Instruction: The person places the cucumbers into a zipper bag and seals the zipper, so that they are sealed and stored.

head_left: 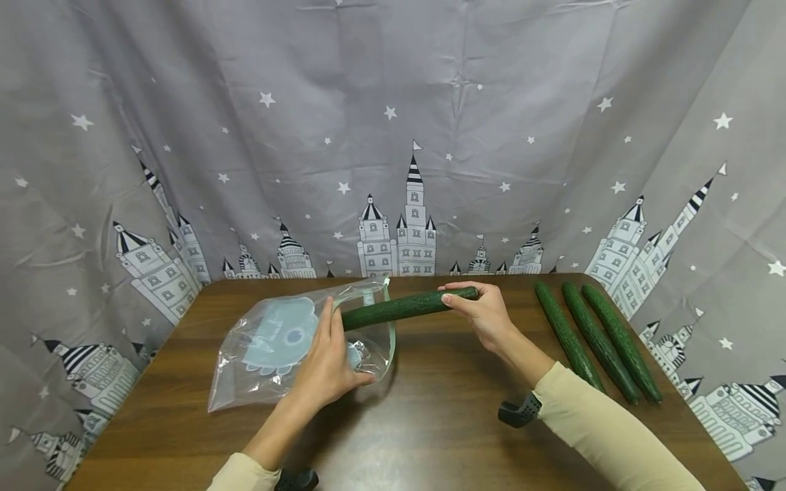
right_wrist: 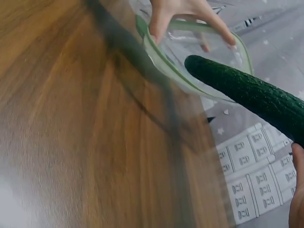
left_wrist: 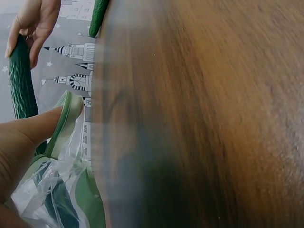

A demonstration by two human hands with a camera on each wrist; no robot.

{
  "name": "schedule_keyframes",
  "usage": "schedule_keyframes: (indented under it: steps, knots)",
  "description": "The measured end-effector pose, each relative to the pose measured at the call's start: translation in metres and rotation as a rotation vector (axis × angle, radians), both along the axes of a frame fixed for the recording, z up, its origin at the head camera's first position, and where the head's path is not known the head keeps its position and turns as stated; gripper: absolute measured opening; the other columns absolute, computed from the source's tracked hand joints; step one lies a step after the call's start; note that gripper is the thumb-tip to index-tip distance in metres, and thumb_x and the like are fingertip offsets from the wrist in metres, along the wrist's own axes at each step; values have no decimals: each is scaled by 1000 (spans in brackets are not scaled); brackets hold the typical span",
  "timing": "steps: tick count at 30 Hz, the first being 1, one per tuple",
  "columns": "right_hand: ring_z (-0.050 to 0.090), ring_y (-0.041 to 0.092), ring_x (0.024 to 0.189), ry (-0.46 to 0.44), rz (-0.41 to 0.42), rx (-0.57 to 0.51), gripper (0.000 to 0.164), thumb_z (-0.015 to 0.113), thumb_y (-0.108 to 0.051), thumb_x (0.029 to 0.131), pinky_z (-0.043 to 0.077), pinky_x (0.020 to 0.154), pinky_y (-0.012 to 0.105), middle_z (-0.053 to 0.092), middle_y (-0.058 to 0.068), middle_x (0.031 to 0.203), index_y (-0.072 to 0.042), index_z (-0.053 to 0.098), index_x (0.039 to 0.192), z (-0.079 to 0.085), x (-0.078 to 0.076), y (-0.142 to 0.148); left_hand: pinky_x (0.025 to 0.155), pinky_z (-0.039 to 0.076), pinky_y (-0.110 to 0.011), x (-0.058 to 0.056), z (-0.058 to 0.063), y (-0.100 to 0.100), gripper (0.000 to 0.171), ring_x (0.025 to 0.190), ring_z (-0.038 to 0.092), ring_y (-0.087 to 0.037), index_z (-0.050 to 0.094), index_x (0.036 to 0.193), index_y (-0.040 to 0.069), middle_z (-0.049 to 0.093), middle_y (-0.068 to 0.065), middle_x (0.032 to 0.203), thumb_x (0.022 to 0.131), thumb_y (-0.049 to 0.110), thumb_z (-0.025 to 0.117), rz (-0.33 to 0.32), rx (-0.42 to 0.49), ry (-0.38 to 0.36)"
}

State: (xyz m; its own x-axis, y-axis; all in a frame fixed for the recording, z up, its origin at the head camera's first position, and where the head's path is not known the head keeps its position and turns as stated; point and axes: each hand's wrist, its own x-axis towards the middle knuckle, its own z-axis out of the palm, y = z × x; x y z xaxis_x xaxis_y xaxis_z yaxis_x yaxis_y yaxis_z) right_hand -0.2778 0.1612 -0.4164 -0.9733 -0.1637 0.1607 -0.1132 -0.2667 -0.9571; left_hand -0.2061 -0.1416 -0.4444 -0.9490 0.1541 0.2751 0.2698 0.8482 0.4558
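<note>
A long green cucumber (head_left: 399, 310) points leftward toward the mouth of a clear plastic zip bag (head_left: 270, 341) with a pale blue printed figure. My right hand (head_left: 482, 314) grips the cucumber near its right end. At the bag's mouth, my left hand (head_left: 325, 361) has its fingers and thumb spread wide, stretching the green zip rim (right_wrist: 164, 61) apart. The cucumber's rounded tip (right_wrist: 194, 64) overlaps that opening in the right wrist view. In the left wrist view, the thumb (left_wrist: 45, 126) presses against the rim.
Three more cucumbers (head_left: 602, 341) lie side by side on the right of the brown wooden table (head_left: 424, 423). Behind the table hangs a grey curtain (head_left: 393, 136) printed with castles and stars.
</note>
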Motion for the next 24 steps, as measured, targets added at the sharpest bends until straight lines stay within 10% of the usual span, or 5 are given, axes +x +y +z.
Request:
schedule_keyframes:
  steps: [24]
  knots:
    - [70, 17, 90, 81, -98, 63, 27, 82, 2, 84, 58, 78, 24, 76, 15, 104, 12, 74, 108, -24, -4, -76, 87, 57, -62, 4, 0, 16, 152, 141, 39, -47, 16, 161, -4, 5, -18, 171, 48, 48, 105, -9, -37, 52]
